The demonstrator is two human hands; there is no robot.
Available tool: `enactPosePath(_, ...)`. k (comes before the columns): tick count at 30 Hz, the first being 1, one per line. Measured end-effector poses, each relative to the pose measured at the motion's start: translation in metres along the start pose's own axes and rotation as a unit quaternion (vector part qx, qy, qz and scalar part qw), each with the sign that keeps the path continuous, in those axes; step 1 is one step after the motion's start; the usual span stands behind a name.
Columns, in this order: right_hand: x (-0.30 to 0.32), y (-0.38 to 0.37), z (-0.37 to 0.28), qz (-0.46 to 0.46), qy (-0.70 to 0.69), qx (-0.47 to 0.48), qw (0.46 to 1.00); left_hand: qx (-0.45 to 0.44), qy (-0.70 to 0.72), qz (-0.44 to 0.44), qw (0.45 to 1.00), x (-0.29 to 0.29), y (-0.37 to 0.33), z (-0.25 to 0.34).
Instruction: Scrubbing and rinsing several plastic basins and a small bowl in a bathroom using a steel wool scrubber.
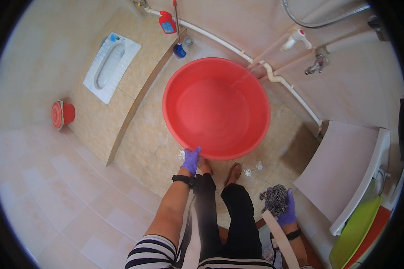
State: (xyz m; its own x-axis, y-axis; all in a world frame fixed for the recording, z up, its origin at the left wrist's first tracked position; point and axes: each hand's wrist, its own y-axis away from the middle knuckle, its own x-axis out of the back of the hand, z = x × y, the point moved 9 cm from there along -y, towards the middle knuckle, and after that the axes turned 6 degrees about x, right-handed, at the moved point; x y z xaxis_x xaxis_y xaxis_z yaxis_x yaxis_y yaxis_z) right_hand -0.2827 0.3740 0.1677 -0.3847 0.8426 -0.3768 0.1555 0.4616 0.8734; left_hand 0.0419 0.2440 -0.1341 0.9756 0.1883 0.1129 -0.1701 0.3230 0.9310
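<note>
A big round red basin point(177, 96) stands on the tiled floor in front of my feet. My left hand point(191, 160), in a purple glove, grips its near rim, with the thumb over the edge. The basin's inside looks wet, and a thin clear streak, apparently water, comes over its far right rim. At lower right my right hand point(289, 210), also gloved in purple, is closed around a dark grey, curly scourer point(274, 199). That hand is apart from the basin, and some of its fingers are hidden behind the scourer.
White foam patches point(259, 166) lie by my feet. A squat toilet point(107, 67) is set in the raised step at left, near a small lidded red bucket point(68, 114). A red bottle point(167, 22) and brush point(179, 50) are behind. Taps point(296, 40), pipes and a washbasin point(361, 188) line the right.
</note>
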Motion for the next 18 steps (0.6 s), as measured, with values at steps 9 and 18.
enactPosePath(9, -0.053, -0.069, 0.034, -0.153, 0.162, -0.064, 0.973, 0.100, 0.062, -0.097, 0.988, -0.008, -0.013, -0.024)
enactPosePath(18, -0.055, -0.163, -0.006, -0.170, 0.248, -0.014, 0.954, 0.035, 0.136, 0.003, 0.990, 0.016, -0.002, 0.025)
